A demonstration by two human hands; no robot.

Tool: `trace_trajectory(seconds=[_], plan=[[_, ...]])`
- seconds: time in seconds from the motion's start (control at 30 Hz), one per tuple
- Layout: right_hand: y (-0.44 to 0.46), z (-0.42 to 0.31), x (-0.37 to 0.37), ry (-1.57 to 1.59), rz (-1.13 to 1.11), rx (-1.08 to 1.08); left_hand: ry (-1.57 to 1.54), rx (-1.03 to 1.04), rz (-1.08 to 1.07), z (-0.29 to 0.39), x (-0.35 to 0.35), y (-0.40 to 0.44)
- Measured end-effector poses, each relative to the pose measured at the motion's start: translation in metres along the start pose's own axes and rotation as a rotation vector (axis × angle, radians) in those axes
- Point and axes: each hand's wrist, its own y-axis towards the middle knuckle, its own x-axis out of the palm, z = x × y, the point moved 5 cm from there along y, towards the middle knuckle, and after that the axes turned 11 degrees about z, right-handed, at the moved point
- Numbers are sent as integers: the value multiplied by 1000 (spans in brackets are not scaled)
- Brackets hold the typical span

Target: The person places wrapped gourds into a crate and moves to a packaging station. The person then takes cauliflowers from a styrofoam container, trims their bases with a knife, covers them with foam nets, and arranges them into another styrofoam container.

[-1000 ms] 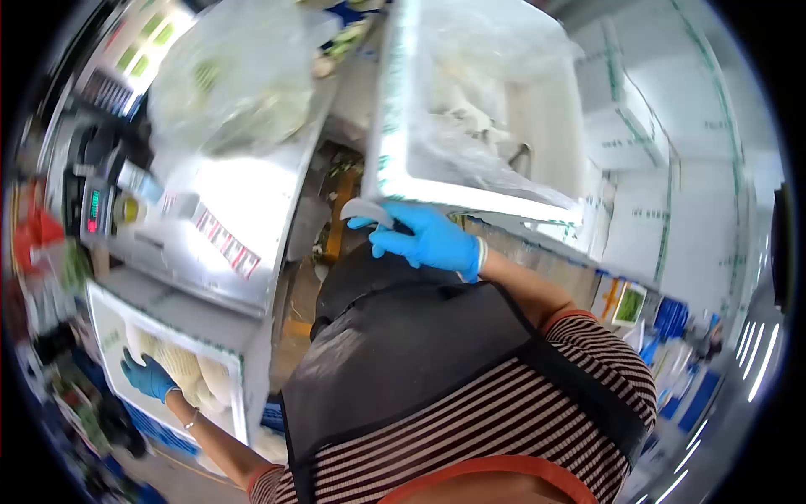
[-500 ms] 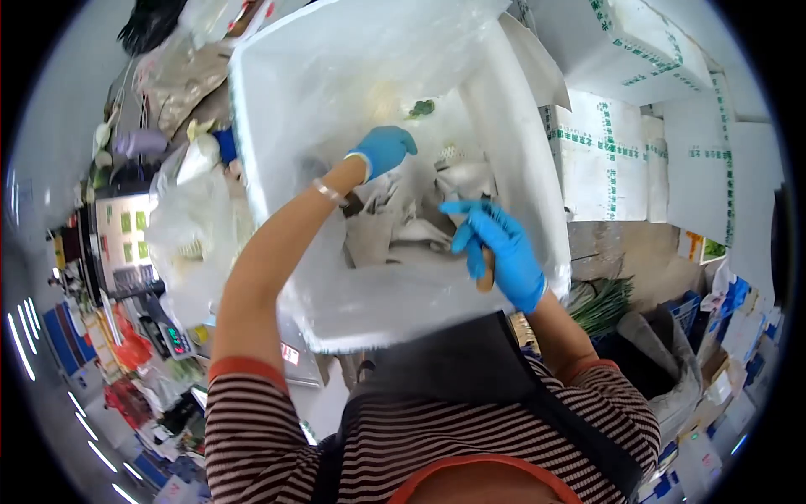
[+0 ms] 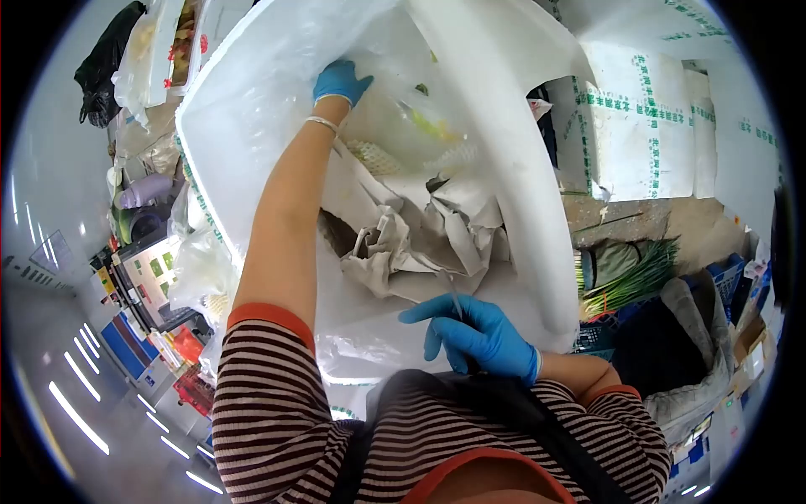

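Note:
My left hand [image 3: 342, 82], in a blue glove, reaches to the far left inside a large white foam box [image 3: 546, 277]. It lies against the clear plastic liner [image 3: 386, 50], thumb spread to the side; its other fingers show only in part. Low over the near side of the box, my right hand [image 3: 478, 336], also blue-gloved, is closed round a knife [image 3: 454, 296], whose thin grey blade points away from me. Crumpled grey paper [image 3: 411, 244] fills the middle of the box. Beyond it are white foam netting [image 3: 374, 158] and a green scrap [image 3: 421, 88].
White foam boxes with green printed tape [image 3: 642, 126] are stacked on the right. Below them lie long green stalks [image 3: 634, 273] near a dark-lined grey bag [image 3: 663, 353]. On the left are plastic bags [image 3: 201, 269], a purple object [image 3: 145, 191] and a screen [image 3: 155, 281].
My left hand has moved away from the paper to the box's far left. My right hand has drawn back towards me with the knife. More crumpled paper and netting now show.

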Motion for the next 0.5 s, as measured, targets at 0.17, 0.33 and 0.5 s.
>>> trace_trajectory(seconds=[0.17, 0.33, 0.5], plan=[[0, 5, 1, -12, -63, 13, 112, -46, -354, -20, -6, 17], [-2, 4, -3, 22, -69, -34, 284, 154, -532, 18, -60, 9], [-6, 4, -2, 59, -81, 19, 470, 627, -398, 54, -71, -113]])
